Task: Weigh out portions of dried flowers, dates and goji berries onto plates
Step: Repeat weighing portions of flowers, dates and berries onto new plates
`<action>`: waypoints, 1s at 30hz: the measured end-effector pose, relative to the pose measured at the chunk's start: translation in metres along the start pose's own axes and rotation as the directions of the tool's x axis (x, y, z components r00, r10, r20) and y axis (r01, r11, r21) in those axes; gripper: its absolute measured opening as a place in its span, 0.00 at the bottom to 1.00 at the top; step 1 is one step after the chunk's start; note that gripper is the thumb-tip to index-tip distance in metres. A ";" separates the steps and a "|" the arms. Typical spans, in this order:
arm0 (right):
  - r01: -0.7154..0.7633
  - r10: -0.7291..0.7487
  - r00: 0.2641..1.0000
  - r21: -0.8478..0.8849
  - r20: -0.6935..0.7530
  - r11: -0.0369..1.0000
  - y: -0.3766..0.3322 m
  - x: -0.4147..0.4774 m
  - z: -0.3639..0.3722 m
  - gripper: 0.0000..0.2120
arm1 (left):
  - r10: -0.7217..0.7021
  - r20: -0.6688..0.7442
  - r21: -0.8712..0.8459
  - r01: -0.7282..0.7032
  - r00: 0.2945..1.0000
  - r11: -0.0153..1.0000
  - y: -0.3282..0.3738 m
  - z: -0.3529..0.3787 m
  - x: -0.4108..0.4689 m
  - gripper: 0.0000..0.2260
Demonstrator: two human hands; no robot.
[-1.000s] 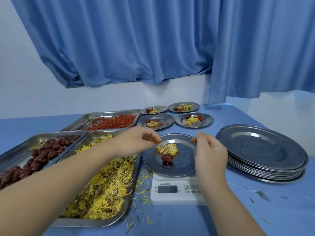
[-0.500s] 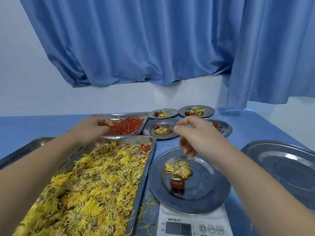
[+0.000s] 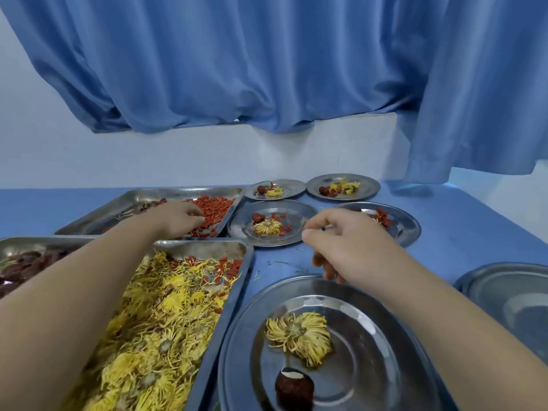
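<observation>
My left hand [image 3: 178,218] reaches into the far steel tray [image 3: 148,192] and its curled fingertips dig into the red goji berries [image 3: 219,206]. My right hand [image 3: 350,241] hovers over the far rim of the near steel plate [image 3: 385,351], fingers loosely curled, nothing visibly held. On that plate lie one dried yellow flower [image 3: 299,336] and one dark red date [image 3: 293,387]. A tray of dried yellow flowers [image 3: 154,321] runs under my left forearm, with some stray goji berries at its far end. Dates [image 3: 26,265] fill a tray at the left edge.
Several small filled plates stand at the back: [image 3: 293,215], [image 3: 292,185], [image 3: 367,185], and one partly behind my right hand [image 3: 406,226]. A stack of empty steel plates [image 3: 504,295] is at the right edge. Blue curtain and white wall lie behind the blue table.
My left hand moved from the near plate out to the goji tray and into the berries. My right hand lifted off the plate's rim. The view moved forward, so the scale dropped out of sight.
</observation>
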State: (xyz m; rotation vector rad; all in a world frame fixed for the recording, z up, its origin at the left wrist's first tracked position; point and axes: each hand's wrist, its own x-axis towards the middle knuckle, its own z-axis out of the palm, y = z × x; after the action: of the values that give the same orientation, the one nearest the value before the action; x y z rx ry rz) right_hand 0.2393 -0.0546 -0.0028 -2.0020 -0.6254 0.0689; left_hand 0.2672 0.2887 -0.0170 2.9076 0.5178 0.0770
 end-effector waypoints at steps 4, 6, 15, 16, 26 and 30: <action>0.022 -0.022 1.000 0.005 0.011 1.000 0.005 0.001 0.002 0.04 | -0.084 0.203 0.179 0.047 0.976 0.983 0.003 0.020 0.017 0.21; 0.039 -0.040 0.999 0.026 0.013 0.999 0.004 0.000 0.002 0.04 | -0.085 0.278 0.233 0.019 0.957 0.972 0.007 0.022 0.020 0.20; 0.137 -0.138 0.990 -0.062 -0.019 0.989 -0.004 -0.007 0.004 0.06 | -0.071 0.191 0.050 0.062 0.979 0.997 0.016 0.008 0.027 0.19; 0.148 -0.149 0.989 -0.074 -0.011 0.986 -0.005 -0.008 0.005 0.07 | -0.078 0.177 0.038 0.073 0.981 0.997 0.015 0.010 0.028 0.18; 0.255 -0.244 0.964 -0.117 0.102 0.960 -0.007 -0.015 0.009 0.09 | -0.105 0.172 0.031 0.101 0.980 0.994 0.017 0.013 0.031 0.17; 0.268 -0.255 0.963 -0.171 0.092 0.948 -0.006 -0.015 0.009 0.09 | -0.073 0.120 0.098 0.062 0.990 0.993 0.024 0.015 0.027 0.18</action>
State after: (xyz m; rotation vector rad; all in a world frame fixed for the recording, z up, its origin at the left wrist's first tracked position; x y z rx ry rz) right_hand 0.2213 -0.0519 -0.0058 -2.0795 -0.9668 -0.0835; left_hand 0.3015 0.2738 -0.0265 2.9574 0.6134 -0.1400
